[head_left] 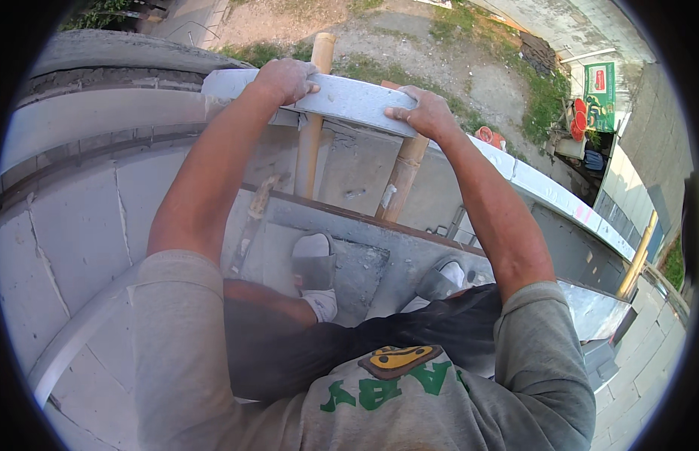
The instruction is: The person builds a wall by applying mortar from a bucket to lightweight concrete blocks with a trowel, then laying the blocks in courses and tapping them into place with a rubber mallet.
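Note:
Along the top of a low wall lies a long, pale grey lightweight concrete block (pixel 349 98). My left hand (pixel 288 80) grips its left part, with the thumb on the upper face and the other fingers mostly hidden over the far edge. Nearer its right end, my right hand (pixel 424 114) holds it the same way, thumb pointing inward. Both arms reach forward, and dust whitens both hands. More white blocks (pixel 552 197) continue the wall's top course to the right. Just inside the wall, two bamboo poles (pixel 312 139) (pixel 401 179) stand below the block.
My sandalled feet stand on a grey, dusty platform (pixel 357 274) with a raised edge. A block wall (pixel 79 218) curves along the left. Beyond the wall, the ground (pixel 409 49) lies far below, with grass, red buckets (pixel 579 119) and a green banner (pixel 599 94). Another bamboo pole (pixel 639 255) rises at right.

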Demonstrator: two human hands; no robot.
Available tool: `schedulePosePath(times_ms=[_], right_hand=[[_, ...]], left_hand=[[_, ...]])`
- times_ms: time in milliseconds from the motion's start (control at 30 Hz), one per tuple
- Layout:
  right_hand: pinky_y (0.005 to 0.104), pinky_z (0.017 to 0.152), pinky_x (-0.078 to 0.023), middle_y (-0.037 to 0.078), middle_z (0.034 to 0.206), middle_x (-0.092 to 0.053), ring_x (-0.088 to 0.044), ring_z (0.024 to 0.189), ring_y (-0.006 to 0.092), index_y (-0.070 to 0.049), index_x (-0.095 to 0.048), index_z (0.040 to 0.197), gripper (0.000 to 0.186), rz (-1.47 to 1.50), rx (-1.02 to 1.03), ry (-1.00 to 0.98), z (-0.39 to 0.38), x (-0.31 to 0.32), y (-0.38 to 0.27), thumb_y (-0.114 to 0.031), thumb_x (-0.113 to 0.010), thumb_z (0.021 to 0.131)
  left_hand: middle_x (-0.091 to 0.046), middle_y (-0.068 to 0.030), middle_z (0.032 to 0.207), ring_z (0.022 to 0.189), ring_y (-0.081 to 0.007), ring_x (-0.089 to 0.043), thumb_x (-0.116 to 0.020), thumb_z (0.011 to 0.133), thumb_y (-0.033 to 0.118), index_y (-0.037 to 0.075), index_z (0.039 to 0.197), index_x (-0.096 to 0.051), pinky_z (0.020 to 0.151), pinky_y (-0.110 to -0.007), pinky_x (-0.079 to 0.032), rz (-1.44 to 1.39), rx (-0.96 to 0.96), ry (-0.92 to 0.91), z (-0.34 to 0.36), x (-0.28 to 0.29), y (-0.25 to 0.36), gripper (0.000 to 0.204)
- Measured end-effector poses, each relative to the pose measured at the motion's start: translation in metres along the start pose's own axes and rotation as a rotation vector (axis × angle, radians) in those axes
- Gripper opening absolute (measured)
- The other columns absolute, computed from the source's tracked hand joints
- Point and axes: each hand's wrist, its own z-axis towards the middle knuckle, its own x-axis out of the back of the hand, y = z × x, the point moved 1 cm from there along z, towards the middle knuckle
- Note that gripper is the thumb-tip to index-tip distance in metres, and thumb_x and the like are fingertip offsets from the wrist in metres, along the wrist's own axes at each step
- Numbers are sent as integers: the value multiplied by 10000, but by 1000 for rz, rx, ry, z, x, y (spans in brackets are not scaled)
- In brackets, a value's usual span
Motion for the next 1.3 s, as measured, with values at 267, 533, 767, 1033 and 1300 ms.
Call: schedulePosePath(times_ms=[267,533,767,1033,1300], right_hand=[[420,982,-445,182,1211,-627,-566,1167,339,-103,-612,1247,697,-16,-26,-14,3,-1,1,-559,-732,735],[431,989,-439,183,1236,-613,-558,1180,341,-108,-596,1274,714,-36,-54,-13,-1,0,-3,-565,-724,741],[436,987,-439,187,1234,-613,-558,1180,340,-105,-603,1264,699,-10,-30,-22,1,-1,-3,-550,-730,740],[439,1009,-426,194,1273,-586,-541,1204,342,-90,-552,1313,773,-122,-36,-22,-1,8,7,-623,-668,766],[439,982,-453,195,1233,-609,-565,1181,328,-53,-572,1282,703,-436,-114,28,-59,143,28,-604,-589,846]], left_hand=[[-599,-118,1264,1147,-303,-566,-551,900,422,134,1284,-562,966,-420,-439,-5,5,31,-4,-5,-1,480],[-583,-117,1291,1162,-300,-559,-541,908,414,132,1310,-538,979,-416,-431,19,10,56,-3,-8,0,491],[-592,-123,1276,1163,-300,-558,-545,907,407,131,1312,-535,976,-411,-436,7,28,44,-6,-8,-2,490],[-594,-135,1271,1158,-320,-557,-552,906,379,119,1307,-537,979,-417,-433,-68,-47,108,1,-11,2,478],[-648,-162,1140,1070,-359,-597,-603,856,321,101,1236,-575,915,-428,-456,-195,-118,77,4,-5,-17,440]])
